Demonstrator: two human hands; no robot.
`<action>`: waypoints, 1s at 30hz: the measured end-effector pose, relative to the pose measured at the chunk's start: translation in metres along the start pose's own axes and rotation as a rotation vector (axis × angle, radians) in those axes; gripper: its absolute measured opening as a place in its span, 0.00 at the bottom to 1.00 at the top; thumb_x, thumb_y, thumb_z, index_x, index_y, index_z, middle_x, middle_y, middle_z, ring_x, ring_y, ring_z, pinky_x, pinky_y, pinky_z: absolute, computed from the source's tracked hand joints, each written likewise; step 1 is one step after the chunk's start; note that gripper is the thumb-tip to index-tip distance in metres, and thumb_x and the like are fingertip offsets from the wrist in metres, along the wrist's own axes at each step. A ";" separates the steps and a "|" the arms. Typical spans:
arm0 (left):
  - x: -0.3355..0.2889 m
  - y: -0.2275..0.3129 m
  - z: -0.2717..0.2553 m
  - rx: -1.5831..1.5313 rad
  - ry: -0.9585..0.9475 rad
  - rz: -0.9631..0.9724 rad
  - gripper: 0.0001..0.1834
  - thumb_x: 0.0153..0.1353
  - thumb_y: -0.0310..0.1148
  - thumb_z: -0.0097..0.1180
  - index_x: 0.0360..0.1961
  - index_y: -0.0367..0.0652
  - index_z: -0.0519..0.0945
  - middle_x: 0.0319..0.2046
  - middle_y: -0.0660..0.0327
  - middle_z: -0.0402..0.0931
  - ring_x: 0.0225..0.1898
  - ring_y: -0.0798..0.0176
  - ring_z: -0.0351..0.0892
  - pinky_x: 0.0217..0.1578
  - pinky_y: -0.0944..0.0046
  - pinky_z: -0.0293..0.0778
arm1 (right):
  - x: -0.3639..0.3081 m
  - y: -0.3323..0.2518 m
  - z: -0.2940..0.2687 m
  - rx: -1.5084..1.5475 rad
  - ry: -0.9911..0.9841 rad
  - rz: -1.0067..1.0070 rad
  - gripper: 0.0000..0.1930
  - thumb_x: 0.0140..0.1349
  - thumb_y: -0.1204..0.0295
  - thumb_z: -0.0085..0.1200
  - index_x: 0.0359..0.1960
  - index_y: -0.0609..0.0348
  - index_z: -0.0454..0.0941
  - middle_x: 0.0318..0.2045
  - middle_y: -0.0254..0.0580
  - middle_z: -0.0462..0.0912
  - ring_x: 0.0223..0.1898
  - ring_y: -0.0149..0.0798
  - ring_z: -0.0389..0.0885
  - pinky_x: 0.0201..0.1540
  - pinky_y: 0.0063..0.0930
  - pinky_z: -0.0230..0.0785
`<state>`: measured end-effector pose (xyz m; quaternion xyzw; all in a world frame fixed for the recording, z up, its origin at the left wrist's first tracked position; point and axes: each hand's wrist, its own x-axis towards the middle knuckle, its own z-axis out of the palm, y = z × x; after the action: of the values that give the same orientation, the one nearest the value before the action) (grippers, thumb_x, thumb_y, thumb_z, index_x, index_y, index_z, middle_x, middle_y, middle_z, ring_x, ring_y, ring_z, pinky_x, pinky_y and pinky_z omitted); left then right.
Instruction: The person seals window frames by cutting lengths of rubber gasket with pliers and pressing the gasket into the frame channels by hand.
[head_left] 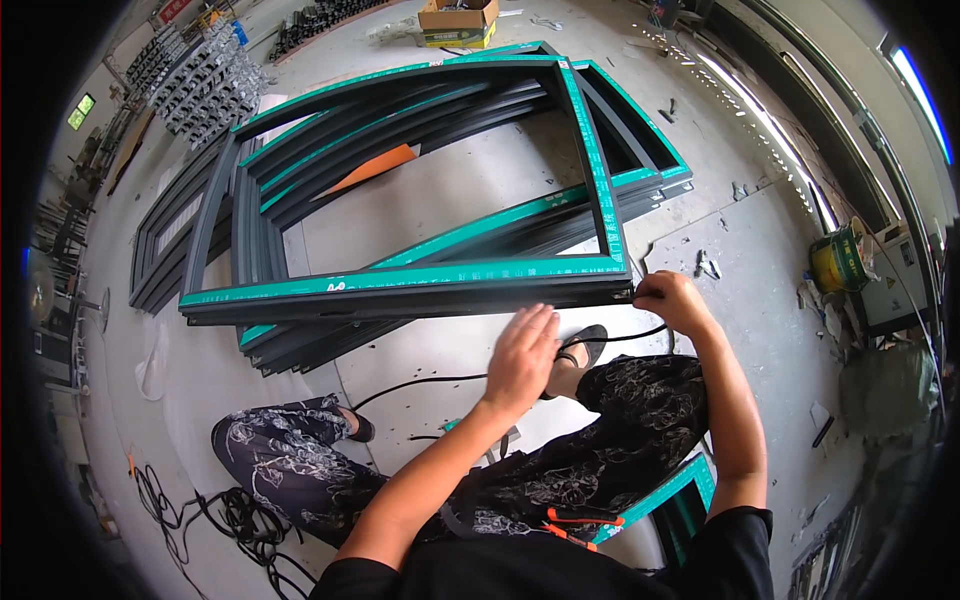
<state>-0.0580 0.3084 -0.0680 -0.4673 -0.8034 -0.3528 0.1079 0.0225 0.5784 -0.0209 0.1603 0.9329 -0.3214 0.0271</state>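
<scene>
A stack of dark grey window frames with green film lies before me. The top frame (470,272) has its near right corner by my right hand (672,301), whose fingers are pinched together at that corner. From this hand a thin black rubber strip (625,337) hangs down in a curve and runs left across the floor. My left hand (522,360) is held just below the near edge of the top frame, fingers stretched out and holding nothing. Part of the strip is hidden behind the left hand. The pinched end at the corner is mostly covered by my right fingers.
Orange-handled pliers (583,517) lie by my lap, near another green-filmed frame (668,492). Tangled black strip (245,525) is on the floor at left. A cardboard box (458,14) stands at the back. At right are a bucket (838,262) and scattered scraps (708,264).
</scene>
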 end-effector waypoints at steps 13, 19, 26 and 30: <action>-0.004 0.004 0.023 0.085 -0.020 0.048 0.14 0.61 0.28 0.53 0.47 0.34 0.79 0.51 0.52 0.77 0.56 0.53 0.73 0.61 0.54 0.64 | 0.005 -0.007 0.000 -0.051 -0.007 -0.031 0.07 0.49 0.70 0.61 0.29 0.58 0.81 0.28 0.46 0.82 0.33 0.48 0.81 0.38 0.37 0.72; 0.017 0.023 0.030 0.079 -0.053 0.070 0.15 0.60 0.27 0.49 0.46 0.32 0.78 0.52 0.48 0.75 0.56 0.51 0.73 0.62 0.54 0.64 | 0.004 -0.005 0.001 -0.046 -0.006 -0.040 0.07 0.49 0.70 0.62 0.29 0.59 0.81 0.27 0.46 0.82 0.33 0.48 0.81 0.37 0.37 0.72; 0.010 0.013 0.038 0.075 -0.059 0.133 0.16 0.56 0.26 0.49 0.44 0.30 0.78 0.52 0.48 0.74 0.58 0.51 0.71 0.61 0.54 0.66 | 0.004 -0.010 -0.001 -0.078 -0.005 -0.028 0.08 0.49 0.70 0.62 0.29 0.59 0.81 0.27 0.45 0.81 0.34 0.48 0.80 0.38 0.37 0.71; 0.006 0.021 0.037 0.111 -0.108 0.129 0.17 0.57 0.26 0.48 0.46 0.29 0.77 0.55 0.47 0.72 0.61 0.51 0.68 0.63 0.53 0.62 | 0.007 -0.009 0.004 -0.113 0.020 -0.003 0.08 0.48 0.70 0.62 0.29 0.59 0.81 0.27 0.46 0.81 0.34 0.49 0.80 0.38 0.38 0.71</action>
<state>-0.0376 0.3438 -0.0825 -0.5298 -0.7947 -0.2743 0.1125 0.0125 0.5711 -0.0200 0.1603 0.9500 -0.2665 0.0265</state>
